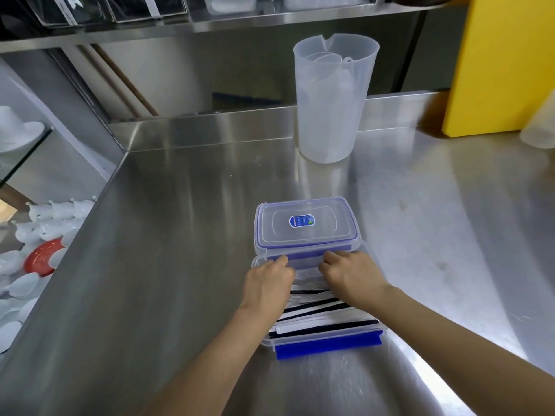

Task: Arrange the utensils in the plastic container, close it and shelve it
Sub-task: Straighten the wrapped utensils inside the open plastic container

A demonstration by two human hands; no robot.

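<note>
A clear plastic container with blue latches sits on the steel counter near the front edge. Several black and white utensils lie lengthwise inside it. Its clear lid, with a blue seal and a sticker, lies just beyond the container, touching its far rim. My left hand and my right hand reach over the utensils. The fingers of both hands are curled on the lid's near edge, where it meets the container's far rim. The hands hide the far part of the utensils.
A tall translucent jug stands behind the lid. A yellow panel rises at the back right. A steel shelf with clear bins runs above. White dishes and a red plate lie below the counter's left edge.
</note>
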